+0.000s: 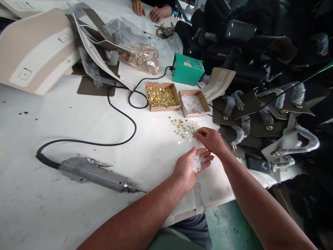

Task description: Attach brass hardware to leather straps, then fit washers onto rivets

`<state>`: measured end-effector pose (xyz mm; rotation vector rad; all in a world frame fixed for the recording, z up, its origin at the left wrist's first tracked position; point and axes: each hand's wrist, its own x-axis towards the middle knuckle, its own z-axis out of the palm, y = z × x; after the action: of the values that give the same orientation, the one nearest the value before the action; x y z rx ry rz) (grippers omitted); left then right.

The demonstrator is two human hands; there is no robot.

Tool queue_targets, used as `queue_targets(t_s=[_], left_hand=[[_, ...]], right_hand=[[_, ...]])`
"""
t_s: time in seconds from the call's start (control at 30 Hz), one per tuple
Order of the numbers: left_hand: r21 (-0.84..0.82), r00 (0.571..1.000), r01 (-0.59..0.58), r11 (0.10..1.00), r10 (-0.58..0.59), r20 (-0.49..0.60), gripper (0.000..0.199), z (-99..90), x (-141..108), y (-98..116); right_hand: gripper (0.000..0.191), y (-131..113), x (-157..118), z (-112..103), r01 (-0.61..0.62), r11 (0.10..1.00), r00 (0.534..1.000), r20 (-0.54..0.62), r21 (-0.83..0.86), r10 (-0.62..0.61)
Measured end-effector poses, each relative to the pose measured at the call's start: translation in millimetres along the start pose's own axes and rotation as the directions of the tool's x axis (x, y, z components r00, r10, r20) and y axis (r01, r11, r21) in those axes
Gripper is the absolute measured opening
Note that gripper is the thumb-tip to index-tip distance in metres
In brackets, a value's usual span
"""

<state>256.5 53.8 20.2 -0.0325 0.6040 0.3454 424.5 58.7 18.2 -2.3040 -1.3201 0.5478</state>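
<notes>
My left hand (pixel 187 168) is palm up and cupped over the table, with a small heap of clear plastic washers (pixel 197 163) lying in it. Just beyond it, my right hand (pixel 210 139) has thumb and fingers pinched together at the right edge of a loose spread of small gold washers (pixel 182 129) on the white tabletop. Whatever is between those fingertips is too small to make out. Behind the spread stand two cardboard boxes: one box (pixel 164 109) full of gold pieces, the other box (pixel 184 110) holding clear plastic washers.
A grey electric screwdriver (pixel 93 175) lies at left, its black cable (pixel 135 125) looping towards a green power box (pixel 188 69). Beige panels (pixel 39 52) and a bag of gold parts (pixel 143 57) are behind. Dark bag pieces (pixel 256 111) crowd the right. Another person's hands (pixel 155 14) rest at the far edge.
</notes>
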Motion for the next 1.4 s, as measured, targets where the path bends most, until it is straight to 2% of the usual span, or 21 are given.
queue_targets(t_s=[0.17, 0.27, 0.47, 0.53, 0.6, 0.7, 0.77, 0.97, 1.17, 1.23, 1.3, 1.4], left_hand=[[0.004, 1.000, 0.009, 1.000, -0.009, -0.001, 0.039, -1.7, 2, -1], [-0.006, 1.000, 0.015, 1.000, -0.015, 0.004, 0.038, -1.1, 1, 0], [-0.038, 1.000, 0.022, 0.999, -0.022, 0.005, 0.034, -0.9, 1, 1], [-0.060, 1.000, 0.019, 0.998, -0.018, 0.018, 0.033, -1.7, 2, 1], [-0.089, 1.000, 0.000, 0.996, 0.002, 0.021, 0.030, -2.5, 3, 1], [-0.123, 0.999, -0.031, 0.992, 0.034, 0.018, 0.028, -2.7, 3, 1], [-0.122, 1.000, -0.023, 0.992, 0.023, 0.001, 0.028, -2.3, 3, 2], [-0.119, 0.999, -0.023, 0.993, 0.020, -0.026, 0.027, -2.2, 2, 2], [-0.132, 1.000, -0.006, 0.991, 0.004, -0.016, 0.028, -1.7, 2, 2], [-0.133, 1.000, -0.010, 0.991, 0.007, -0.017, 0.028, -1.0, 2, 3], [-0.132, 1.000, -0.023, 0.991, 0.021, -0.022, 0.028, -0.8, 2, 2], [-0.111, 1.000, -0.015, 0.994, 0.017, 0.012, 0.031, -1.9, 3, 1]], right_hand=[[0.022, 2, -1, 3, -0.031, 0.992, 0.999, -0.039, 0.122, 0.036], [0.025, 5, -2, 2, -0.010, 0.993, 1.000, -0.024, 0.113, 0.013], [0.036, 7, -17, -15, -0.031, 0.975, 0.995, -0.091, 0.219, 0.052], [0.033, 2, -31, -26, 0.037, 0.976, 0.995, -0.098, 0.213, -0.016], [0.024, -5, -48, -36, 0.177, 0.973, 0.984, -0.061, 0.149, -0.169], [0.015, -11, -71, -43, 0.395, 0.919, 0.918, 0.042, 0.022, -0.395], [0.016, -10, -79, -43, 0.479, 0.876, 0.877, 0.082, -0.063, -0.473], [0.013, -1, -82, -39, 0.543, 0.818, 0.840, 0.102, -0.188, -0.534], [0.010, -11, -87, -47, 0.577, 0.787, 0.817, 0.175, -0.220, -0.550], [0.010, -14, -88, -50, 0.554, 0.819, 0.830, 0.184, -0.150, -0.527], [0.011, -14, -85, -49, 0.463, 0.885, 0.878, 0.155, -0.041, -0.452], [0.019, -9, -68, -41, 0.165, 0.978, 0.984, 0.052, 0.129, -0.173]])
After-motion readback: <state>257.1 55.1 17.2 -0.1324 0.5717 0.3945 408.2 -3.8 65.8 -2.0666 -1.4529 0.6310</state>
